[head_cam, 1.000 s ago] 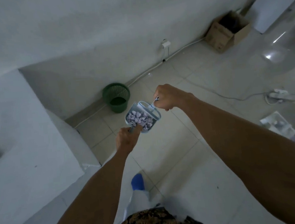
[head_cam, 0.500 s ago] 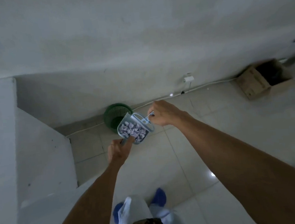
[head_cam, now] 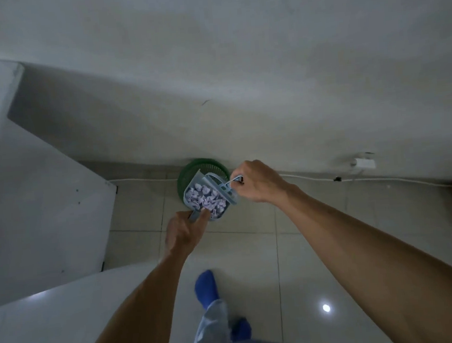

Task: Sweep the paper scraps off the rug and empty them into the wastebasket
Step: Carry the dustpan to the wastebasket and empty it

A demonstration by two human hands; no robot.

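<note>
A pale blue dustpan [head_cam: 193, 186] full of crumpled pale paper scraps [head_cam: 207, 199] hangs in the air in front of a green mesh wastebasket [head_cam: 213, 167] that stands on the tiled floor against the wall. My left hand [head_cam: 182, 234] grips the dustpan's handle from below. My right hand [head_cam: 258, 180] is closed on the thin handle of a small brush [head_cam: 227, 189] that rests across the dustpan's right edge. The dustpan covers much of the wastebasket's opening. No rug is in view.
A white cabinet or counter [head_cam: 31, 204] fills the left side, its corner close to the wastebasket. A white cable [head_cam: 384, 178] runs along the wall's base to a plug block [head_cam: 362, 162]. My feet in blue socks [head_cam: 206, 285] stand on the tiles.
I have walked closer to the wall; the wastebasket is now right behind the dustpan instead of up-left of it. Both hands keep their grip, and the scraps remain in the pan.
</note>
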